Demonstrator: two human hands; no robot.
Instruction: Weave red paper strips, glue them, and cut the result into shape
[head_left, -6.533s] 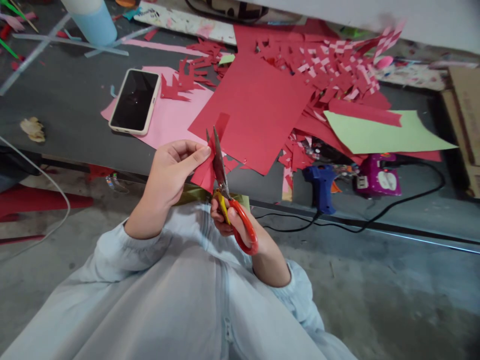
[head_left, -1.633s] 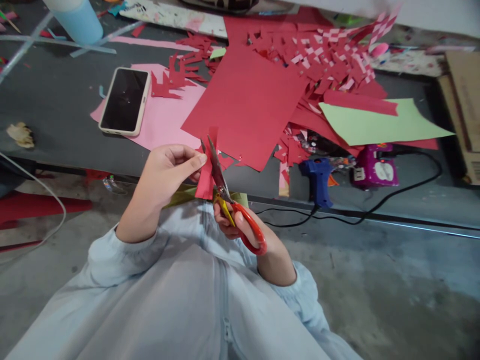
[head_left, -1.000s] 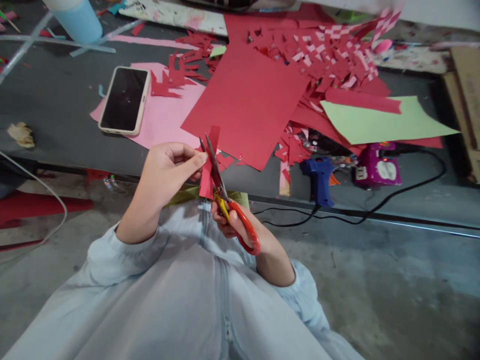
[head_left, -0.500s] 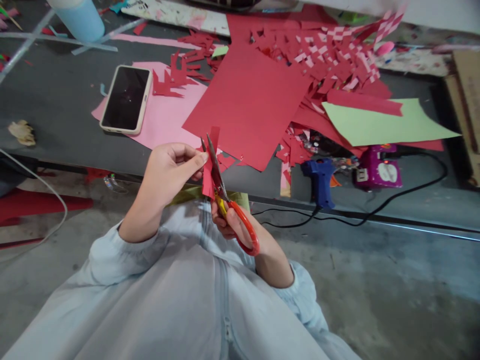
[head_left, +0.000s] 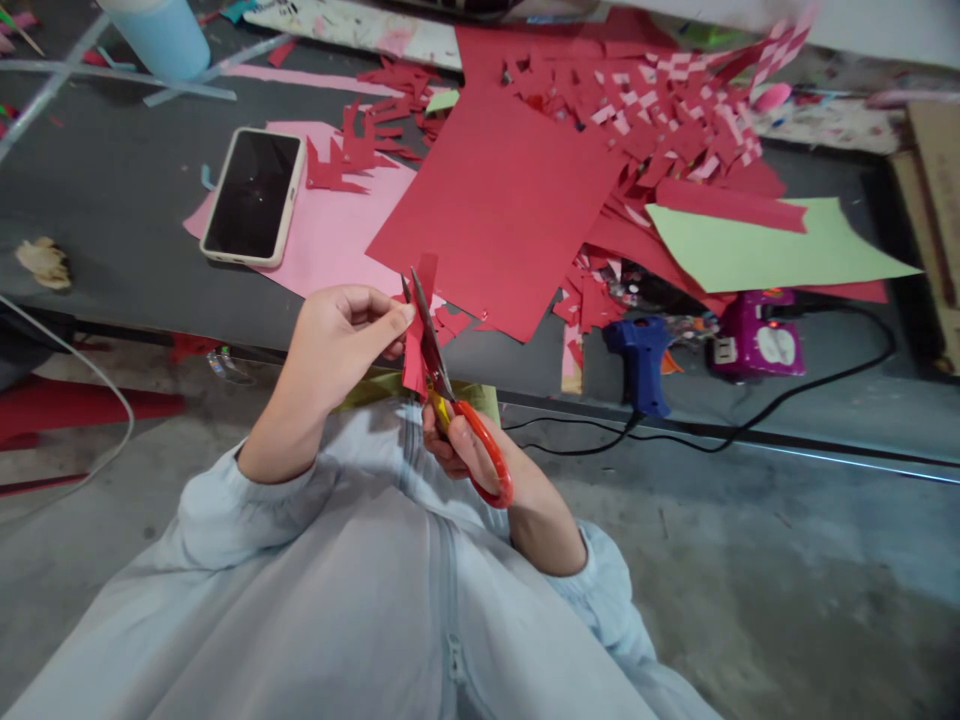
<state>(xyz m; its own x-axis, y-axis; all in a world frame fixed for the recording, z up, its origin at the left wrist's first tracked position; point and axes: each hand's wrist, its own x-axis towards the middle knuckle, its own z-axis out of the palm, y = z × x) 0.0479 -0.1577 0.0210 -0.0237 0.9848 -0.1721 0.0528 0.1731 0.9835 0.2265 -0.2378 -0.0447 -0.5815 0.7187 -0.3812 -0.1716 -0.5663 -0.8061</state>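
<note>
My left hand (head_left: 341, 335) pinches a narrow red paper strip (head_left: 413, 352) between thumb and fingers, just in front of the table edge. The strip's lower end is slit into thin tails. My right hand (head_left: 469, 440) is closed on the scissors (head_left: 491, 462), which have red and yellow handles. Their blades point away from me and lie slightly parted around the strip. Beyond the blade tips lies a large red paper sheet (head_left: 502, 210), with pink paper (head_left: 345, 225) under its left side.
A phone (head_left: 253, 197) rests on the pink paper. Cut red pieces (head_left: 660, 120) are heaped at the back right. Green paper (head_left: 787, 250), a blue glue gun (head_left: 641, 365) and a purple power block (head_left: 761, 340) with a black cord lie to the right. A blue-filled bottle (head_left: 161, 40) stands back left.
The scissors and my right hand have shifted very slightly to the left, and the blades look a little closer together. My left hand and the table things stay in place.
</note>
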